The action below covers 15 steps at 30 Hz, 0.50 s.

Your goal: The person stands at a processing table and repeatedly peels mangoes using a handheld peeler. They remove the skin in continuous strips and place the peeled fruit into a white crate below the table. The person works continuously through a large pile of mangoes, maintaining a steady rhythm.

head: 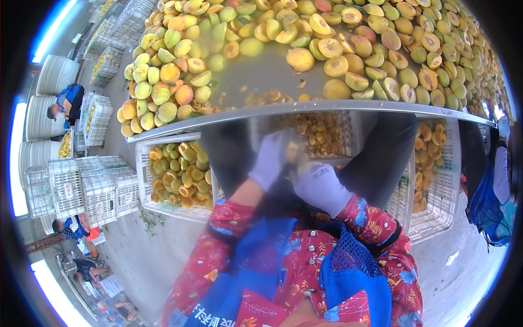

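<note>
My left hand (270, 157), in a white glove, closes around a blurred yellowish piece of fruit (293, 152) above my lap. My right hand (320, 184), gloved in white with dark print on the back, meets it from the right. Motion blur hides its fingertips and whether it holds a tool. Just beyond both hands, a white crate (347, 133) between my knees contains small yellow-brown fruit pieces (320, 133). Above it runs the metal rim (310, 107) of a table heaped with halved peaches (359, 45), several with stones showing. Wet scraps (269, 98) lie along the inside of that rim.
At my left, a white plastic crate (175, 210) holds pitted peach halves (179, 171). Another crate (437, 212) with halves stands by my right knee. A co-worker's sleeve (501, 171) shows at far right. Stacked crates (98, 192) and other people occupy the left background.
</note>
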Each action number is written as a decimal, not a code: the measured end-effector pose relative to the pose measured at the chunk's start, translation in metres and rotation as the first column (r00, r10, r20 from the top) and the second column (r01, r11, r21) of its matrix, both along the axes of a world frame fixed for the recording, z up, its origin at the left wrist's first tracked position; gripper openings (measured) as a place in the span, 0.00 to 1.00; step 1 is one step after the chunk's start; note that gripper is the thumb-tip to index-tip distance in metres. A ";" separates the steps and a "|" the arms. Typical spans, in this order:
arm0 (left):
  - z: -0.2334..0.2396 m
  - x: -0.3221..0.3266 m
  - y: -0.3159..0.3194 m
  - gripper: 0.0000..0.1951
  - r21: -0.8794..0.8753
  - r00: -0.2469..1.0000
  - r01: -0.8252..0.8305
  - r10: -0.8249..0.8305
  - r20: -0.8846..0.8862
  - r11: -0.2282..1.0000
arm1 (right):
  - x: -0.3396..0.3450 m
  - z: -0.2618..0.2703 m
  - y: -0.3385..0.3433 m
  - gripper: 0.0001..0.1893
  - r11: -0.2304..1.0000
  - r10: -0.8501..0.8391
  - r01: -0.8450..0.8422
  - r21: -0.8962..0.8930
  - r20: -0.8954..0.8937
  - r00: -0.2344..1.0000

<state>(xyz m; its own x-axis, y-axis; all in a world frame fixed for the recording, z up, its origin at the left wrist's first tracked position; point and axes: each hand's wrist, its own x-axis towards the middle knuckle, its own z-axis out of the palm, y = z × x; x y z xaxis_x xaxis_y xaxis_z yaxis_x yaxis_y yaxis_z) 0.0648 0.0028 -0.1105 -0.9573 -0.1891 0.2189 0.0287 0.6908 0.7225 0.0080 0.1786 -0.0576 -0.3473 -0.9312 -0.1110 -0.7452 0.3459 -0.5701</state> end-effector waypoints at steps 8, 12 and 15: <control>0.098 0.077 -0.074 0.21 -0.498 0.590 -0.576 0.751 0.296 0.648 | -0.041 -0.003 0.016 0.17 0.899 -0.345 0.430 0.088 0.747 0.568; 0.141 0.029 -0.077 0.24 -0.538 0.769 -0.482 0.628 0.117 0.691 | -0.056 0.007 0.021 0.19 0.886 -0.220 0.417 0.205 0.975 -0.012; 0.129 -0.068 -0.061 0.26 -0.495 0.943 -0.235 0.320 0.093 0.836 | -0.053 -0.002 0.025 0.21 0.902 -0.193 0.380 0.206 0.978 -0.075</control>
